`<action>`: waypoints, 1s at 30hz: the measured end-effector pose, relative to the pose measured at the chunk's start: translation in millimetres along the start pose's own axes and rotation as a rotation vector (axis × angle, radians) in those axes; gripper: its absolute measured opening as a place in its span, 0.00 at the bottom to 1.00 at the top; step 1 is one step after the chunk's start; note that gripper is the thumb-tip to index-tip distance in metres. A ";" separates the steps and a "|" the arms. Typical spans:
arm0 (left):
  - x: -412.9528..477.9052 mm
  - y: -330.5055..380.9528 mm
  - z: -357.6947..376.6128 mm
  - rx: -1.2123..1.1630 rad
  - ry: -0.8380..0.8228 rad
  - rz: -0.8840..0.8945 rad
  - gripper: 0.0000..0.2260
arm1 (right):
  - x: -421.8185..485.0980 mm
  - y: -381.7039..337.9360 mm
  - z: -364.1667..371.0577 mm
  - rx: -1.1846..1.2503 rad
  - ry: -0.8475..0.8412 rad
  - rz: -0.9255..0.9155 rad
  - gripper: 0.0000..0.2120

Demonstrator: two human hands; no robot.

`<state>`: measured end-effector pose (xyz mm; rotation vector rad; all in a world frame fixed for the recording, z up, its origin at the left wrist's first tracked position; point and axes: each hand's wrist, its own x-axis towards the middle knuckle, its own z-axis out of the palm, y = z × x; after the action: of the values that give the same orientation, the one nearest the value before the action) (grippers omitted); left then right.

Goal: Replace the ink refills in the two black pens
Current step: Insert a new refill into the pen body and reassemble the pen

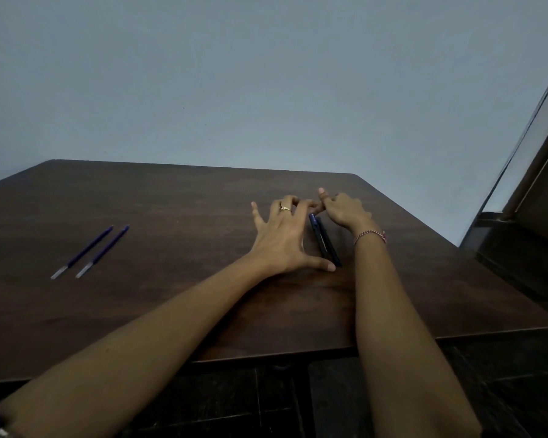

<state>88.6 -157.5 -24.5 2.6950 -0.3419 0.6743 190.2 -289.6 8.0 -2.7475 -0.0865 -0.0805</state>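
**At the table's right side, two hands close on the pens**

On a dark wooden table (pixel 171 311), the two black pens (pixel 325 241) lie side by side between a person's hands, their long axis running from near the front edge away toward the wall, tilted slightly left. The left hand (pixel 285 238) is spread wide and flat, thumb touching the pens' near end, fingertips reaching their far end; it grips nothing. The right hand (pixel 345 211) hovers just beside the far tips, fingers curled loosely; whether it pinches a pen cannot be told. Both hands sit about equally close. The pens look slim, dark and glossy, one with a blue cap end. Two blue refills (pixel 91 251) wait well apart to the left, parallel, clear-tipped.
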 end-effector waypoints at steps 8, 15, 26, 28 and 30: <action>-0.6 -0.2 0.9 0.002 0.007 -0.008 0.49 | -2.0 -0.2 -1.4 0.006 -0.007 0.001 0.33; -1.5 0.1 0.4 -0.003 0.014 0.003 0.48 | -3.1 -0.9 -1.2 0.005 -0.024 0.005 0.32; -2.1 2.7 -0.9 -0.012 0.005 0.022 0.49 | -6.0 -2.7 -0.6 0.031 -0.026 0.019 0.31; -2.0 2.7 -1.3 -0.013 0.003 0.023 0.49 | -7.0 -2.8 -0.6 0.032 -0.016 0.012 0.31; -1.9 2.8 -2.0 -0.016 0.001 0.022 0.49 | -8.6 -2.8 -0.9 0.039 -0.003 0.006 0.30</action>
<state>85.3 -159.0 -23.0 2.6794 -0.3760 0.6764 181.4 -287.8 9.3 -2.7085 -0.0797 -0.0725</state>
